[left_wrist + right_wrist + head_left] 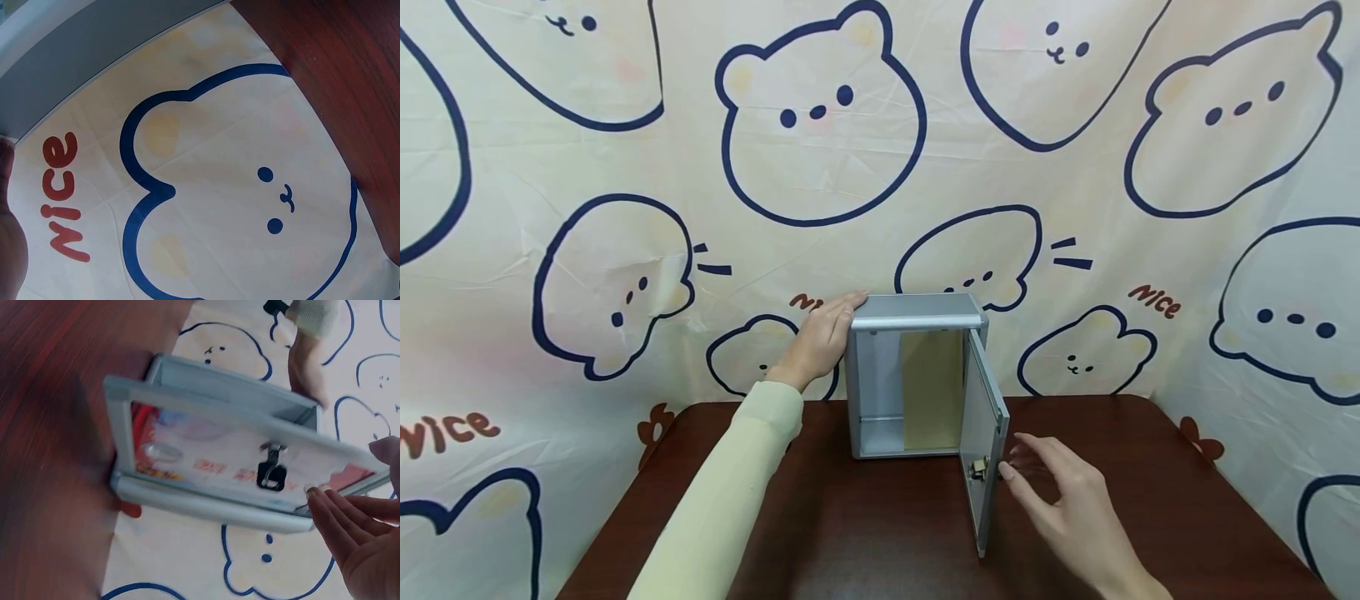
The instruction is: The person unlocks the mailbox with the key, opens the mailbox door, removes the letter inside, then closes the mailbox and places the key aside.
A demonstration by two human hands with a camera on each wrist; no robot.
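Observation:
A small grey metal cabinet [917,310] stands upright on the table, its hinged door [988,425] swung out toward me on the right. My left hand [820,337] rests at the cabinet's top left edge, fingers reaching onto the top. On the door's inner face sits a brass-coloured lock [979,469]. In the right wrist view a key with a black head [272,476] hangs from the lock on the printed outer face. My right hand [1071,500] is beside the door's outer face, thumb and fingers apart, fingertips close to the key and holding nothing.
The dark reddish-brown table [865,533] reaches back to a cloth backdrop [820,167] with bear drawings, which also runs along both sides. Inside the cabinet are a yellowish panel [931,392] and a low ledge [880,419].

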